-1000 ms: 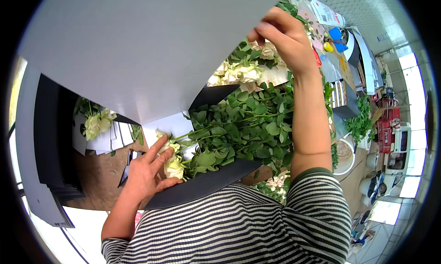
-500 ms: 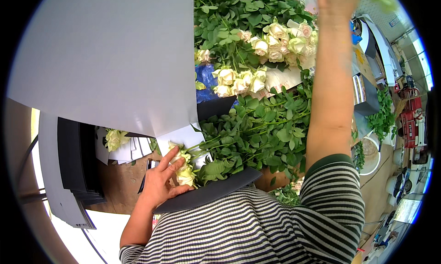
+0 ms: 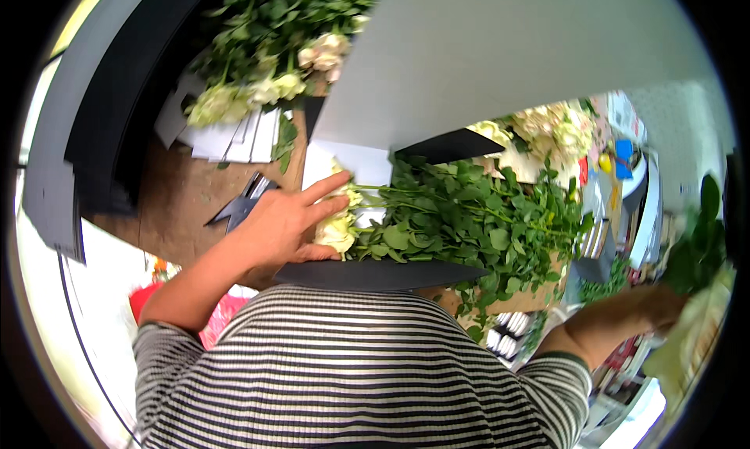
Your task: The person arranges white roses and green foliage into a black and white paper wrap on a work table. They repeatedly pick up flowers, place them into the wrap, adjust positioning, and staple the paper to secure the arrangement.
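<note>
A bunch of roses lies crosswise, its pale yellow-white heads point(image 3: 336, 234) on the left and its leafy stems point(image 3: 469, 214) running right over a white sheet point(image 3: 351, 164). My left hand point(image 3: 289, 222) is at the heads, with thumb and fingers spread around them and pressing. A dark curved flap point(image 3: 383, 275) borders the bunch nearest my body. Out at the right edge my right hand point(image 3: 664, 308), partly hidden and blurred, grips a rose point(image 3: 695, 343) with a large pale bloom and dark leaves, close to the camera.
A big grey panel point(image 3: 531, 50) stands beyond the bunch. More roses lie behind, at the far left point(image 3: 273, 89) and right point(image 3: 555, 128). White cards point(image 3: 242, 140) and a dark-and-silver tool point(image 3: 238, 203) rest on the wooden table point(image 3: 176, 207). Dark sheets point(image 3: 117, 113) stand at the left.
My view has turned, so the grey panel now shows to the right. My right hand has come from the far side down to the right edge with the rose. My left hand stays at the heads.
</note>
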The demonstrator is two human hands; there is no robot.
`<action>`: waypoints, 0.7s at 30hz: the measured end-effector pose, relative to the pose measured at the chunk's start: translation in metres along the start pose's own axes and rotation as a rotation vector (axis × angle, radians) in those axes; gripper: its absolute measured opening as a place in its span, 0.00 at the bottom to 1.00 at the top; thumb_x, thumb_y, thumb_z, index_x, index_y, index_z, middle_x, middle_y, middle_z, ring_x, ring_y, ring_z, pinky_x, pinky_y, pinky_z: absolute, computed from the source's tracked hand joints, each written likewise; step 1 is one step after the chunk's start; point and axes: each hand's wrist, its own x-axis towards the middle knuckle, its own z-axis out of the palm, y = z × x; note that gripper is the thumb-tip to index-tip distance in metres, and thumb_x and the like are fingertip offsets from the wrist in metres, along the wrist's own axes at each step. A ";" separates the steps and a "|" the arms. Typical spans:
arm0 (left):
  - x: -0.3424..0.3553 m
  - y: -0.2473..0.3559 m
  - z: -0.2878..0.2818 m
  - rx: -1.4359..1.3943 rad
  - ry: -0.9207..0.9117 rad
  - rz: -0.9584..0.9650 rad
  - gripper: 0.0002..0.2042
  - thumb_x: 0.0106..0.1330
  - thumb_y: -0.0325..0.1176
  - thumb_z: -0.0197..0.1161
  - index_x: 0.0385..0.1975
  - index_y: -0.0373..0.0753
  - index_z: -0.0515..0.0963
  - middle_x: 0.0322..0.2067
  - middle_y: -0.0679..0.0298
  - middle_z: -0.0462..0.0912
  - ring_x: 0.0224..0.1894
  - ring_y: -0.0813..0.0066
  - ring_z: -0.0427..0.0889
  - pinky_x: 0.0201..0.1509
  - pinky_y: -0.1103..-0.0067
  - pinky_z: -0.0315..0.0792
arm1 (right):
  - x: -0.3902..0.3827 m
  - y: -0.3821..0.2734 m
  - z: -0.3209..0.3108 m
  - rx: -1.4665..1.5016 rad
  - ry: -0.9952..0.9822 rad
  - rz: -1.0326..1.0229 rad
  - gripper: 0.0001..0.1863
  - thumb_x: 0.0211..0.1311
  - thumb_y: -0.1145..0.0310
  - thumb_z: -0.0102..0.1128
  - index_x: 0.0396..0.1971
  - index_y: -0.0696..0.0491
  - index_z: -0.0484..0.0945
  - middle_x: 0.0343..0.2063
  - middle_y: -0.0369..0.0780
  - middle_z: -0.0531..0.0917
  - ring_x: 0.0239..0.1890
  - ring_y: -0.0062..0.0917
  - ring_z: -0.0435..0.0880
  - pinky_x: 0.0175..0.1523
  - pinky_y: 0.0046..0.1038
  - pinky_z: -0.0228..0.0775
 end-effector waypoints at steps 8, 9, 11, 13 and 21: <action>-0.009 -0.009 0.007 -0.027 0.069 0.067 0.34 0.48 0.51 0.71 0.54 0.38 0.72 0.63 0.63 0.67 0.29 0.59 0.82 0.31 0.69 0.75 | -0.021 -0.146 0.102 0.864 -1.155 0.113 0.14 0.59 0.74 0.57 0.47 0.53 0.74 0.25 0.46 0.80 0.26 0.43 0.80 0.31 0.37 0.71; -0.007 -0.009 0.007 -0.028 0.051 0.076 0.34 0.48 0.51 0.71 0.54 0.38 0.73 0.62 0.63 0.68 0.30 0.59 0.82 0.31 0.69 0.76 | -0.030 -0.157 0.119 0.910 -1.192 0.174 0.13 0.62 0.74 0.55 0.47 0.52 0.74 0.26 0.47 0.80 0.27 0.44 0.80 0.32 0.37 0.71; -0.006 -0.010 0.008 -0.021 0.016 0.066 0.34 0.48 0.51 0.71 0.53 0.38 0.73 0.60 0.62 0.70 0.32 0.59 0.83 0.32 0.70 0.76 | -0.043 -0.173 0.149 1.030 -1.278 0.323 0.14 0.63 0.74 0.52 0.49 0.51 0.73 0.26 0.48 0.80 0.29 0.46 0.80 0.34 0.37 0.71; -0.008 -0.011 0.011 -0.005 0.068 0.094 0.34 0.49 0.53 0.71 0.54 0.38 0.73 0.57 0.61 0.71 0.34 0.60 0.83 0.32 0.71 0.76 | -0.070 -0.184 0.169 1.088 -1.178 0.304 0.14 0.64 0.73 0.51 0.50 0.52 0.73 0.25 0.49 0.79 0.30 0.46 0.80 0.35 0.37 0.70; -0.009 -0.016 0.015 -0.051 0.040 0.056 0.33 0.51 0.54 0.69 0.53 0.39 0.74 0.64 0.61 0.66 0.34 0.62 0.83 0.33 0.70 0.77 | -0.141 -0.190 0.192 1.028 -1.150 0.392 0.19 0.61 0.76 0.54 0.54 0.50 0.74 0.35 0.47 0.83 0.35 0.43 0.83 0.43 0.33 0.74</action>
